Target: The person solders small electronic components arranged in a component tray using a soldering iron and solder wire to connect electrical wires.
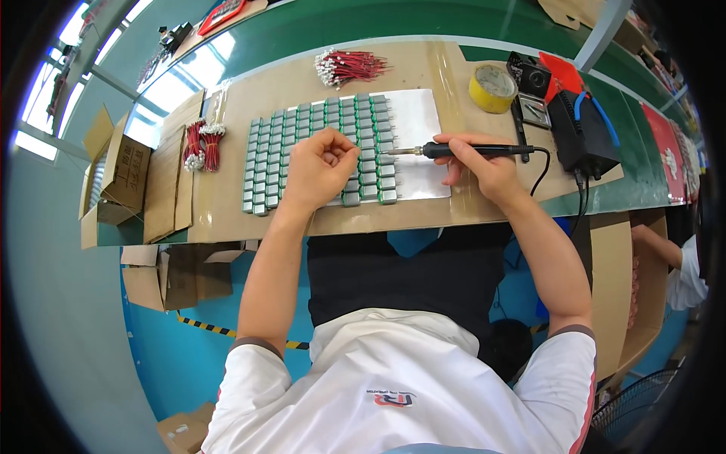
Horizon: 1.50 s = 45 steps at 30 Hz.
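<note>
My right hand [484, 165] grips a black soldering iron [484, 150]. The iron's metal tip points left and reaches the right side of a block of small grey motors [302, 117] set in rows with green parts between them. Over the middle of these rows, my left hand [324, 166] is closed in a pinch, thumb against fingers. Whatever it pinches is too small to make out. Beneath the motors lies a white sheet [423, 121], bare along its right side.
Bundles of red wires with white connectors lie beyond the motors [352, 66] and to their left [204, 144]. Yellow tape [492, 88] and a black soldering station [581, 132] stand at right. An open carton [121, 174] is far left. Another person's arm [656, 246] shows far right.
</note>
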Each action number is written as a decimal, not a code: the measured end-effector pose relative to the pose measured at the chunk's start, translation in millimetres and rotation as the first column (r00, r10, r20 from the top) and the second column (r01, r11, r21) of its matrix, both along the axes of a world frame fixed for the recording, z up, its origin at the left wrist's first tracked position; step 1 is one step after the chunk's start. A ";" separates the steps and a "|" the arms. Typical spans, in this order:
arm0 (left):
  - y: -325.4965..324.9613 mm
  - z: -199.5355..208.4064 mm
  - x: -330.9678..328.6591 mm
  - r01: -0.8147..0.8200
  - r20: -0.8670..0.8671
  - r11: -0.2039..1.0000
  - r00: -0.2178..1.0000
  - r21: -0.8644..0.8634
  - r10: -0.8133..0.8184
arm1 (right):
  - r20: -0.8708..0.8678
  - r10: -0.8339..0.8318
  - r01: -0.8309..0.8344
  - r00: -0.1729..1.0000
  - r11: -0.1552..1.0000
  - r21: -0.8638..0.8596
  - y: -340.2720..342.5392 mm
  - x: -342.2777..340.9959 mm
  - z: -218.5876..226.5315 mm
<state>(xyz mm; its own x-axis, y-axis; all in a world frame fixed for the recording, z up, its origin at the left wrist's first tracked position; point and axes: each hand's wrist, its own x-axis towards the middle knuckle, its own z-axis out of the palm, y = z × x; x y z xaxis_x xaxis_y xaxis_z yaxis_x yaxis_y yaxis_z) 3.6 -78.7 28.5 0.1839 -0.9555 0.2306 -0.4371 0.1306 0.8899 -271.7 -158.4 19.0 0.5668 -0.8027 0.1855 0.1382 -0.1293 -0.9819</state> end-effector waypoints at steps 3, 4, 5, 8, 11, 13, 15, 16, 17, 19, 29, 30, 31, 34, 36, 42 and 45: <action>0.7 -3.8 3.3 0.035 0.001 0.999 0.999 0.029 -0.035 | 0.031 0.014 -0.013 0.999 1.000 -0.009 -0.5 0.5 -4.1; 0.5 -3.9 3.5 0.034 -0.002 0.999 0.999 0.033 -0.034 | 0.028 0.015 -0.014 1.000 1.000 -0.004 0.1 0.6 -2.9; 0.9 -3.6 3.5 0.045 0.020 0.998 0.999 0.032 -0.046 | 0.015 0.012 -0.012 1.000 1.000 0.001 1.1 0.8 -0.4; 2.1 -2.3 2.7 0.064 0.069 0.997 0.995 0.034 -0.067 | 0.000 0.012 -0.012 1.000 1.000 -0.004 0.6 1.2 -1.7; 2.2 -2.9 2.4 0.075 0.102 0.997 0.992 0.036 -0.078 | -0.001 0.018 -0.018 1.000 1.000 -0.017 0.6 1.7 -2.9; 2.3 -3.3 2.3 0.077 0.105 0.996 0.991 0.038 -0.080 | -0.002 0.020 -0.020 1.000 1.000 -0.016 1.3 1.8 -1.9; 2.6 -2.9 2.4 0.073 0.131 0.996 0.988 0.041 -0.078 | -0.029 0.026 -0.027 0.999 0.998 -0.049 1.6 1.7 -0.6; 2.4 -2.5 2.5 0.073 0.131 0.996 0.988 0.042 -0.078 | -0.029 0.026 -0.027 0.999 0.999 -0.048 1.5 1.9 -0.5; 2.0 -2.4 2.5 0.063 0.120 0.997 0.990 0.054 -0.069 | -0.031 0.029 -0.031 0.999 0.998 -0.061 1.4 2.0 -0.6; 1.3 -2.6 2.1 0.053 0.108 0.996 0.992 0.066 -0.060 | -0.033 0.032 -0.034 0.999 0.997 -0.073 1.3 1.8 -0.2; 2.1 0.3 0.3 0.040 0.139 0.995 0.989 0.087 -0.051 | -0.048 0.023 -0.025 0.999 0.998 -0.056 2.5 2.2 2.0; 2.0 0.4 0.1 0.040 0.144 0.995 0.988 0.090 -0.053 | -0.055 0.021 -0.024 0.998 0.998 -0.058 2.5 2.1 1.9; 2.0 0.9 -0.2 0.041 0.144 0.995 0.988 0.090 -0.054 | -0.055 0.020 -0.023 0.998 0.998 -0.058 2.4 2.0 1.5; 1.9 2.1 -1.0 0.046 0.134 0.992 0.989 0.118 -0.061 | -0.036 0.027 -0.029 0.999 0.998 -0.060 2.4 1.8 1.3; 1.9 0.5 -1.0 0.051 0.145 0.994 0.987 0.101 -0.066 | -0.061 0.021 -0.024 0.998 0.999 -0.046 2.9 2.0 3.4; 1.7 0.6 -1.1 0.046 0.145 0.992 0.987 0.114 -0.063 | -0.058 0.022 -0.025 0.998 0.998 -0.057 2.3 1.8 2.6; 2.4 2.7 -1.5 0.051 0.182 0.992 0.981 0.120 -0.072 | -0.058 0.018 -0.022 0.998 0.998 -0.060 2.8 2.2 2.7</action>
<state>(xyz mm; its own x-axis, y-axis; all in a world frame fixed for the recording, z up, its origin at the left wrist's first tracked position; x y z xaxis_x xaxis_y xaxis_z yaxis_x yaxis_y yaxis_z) 2.1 -76.3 31.2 0.0884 -0.9856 0.1443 -0.5903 0.0648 0.8046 -269.5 -155.7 21.7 0.5938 -0.7794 0.1998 0.0849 -0.1862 -0.9788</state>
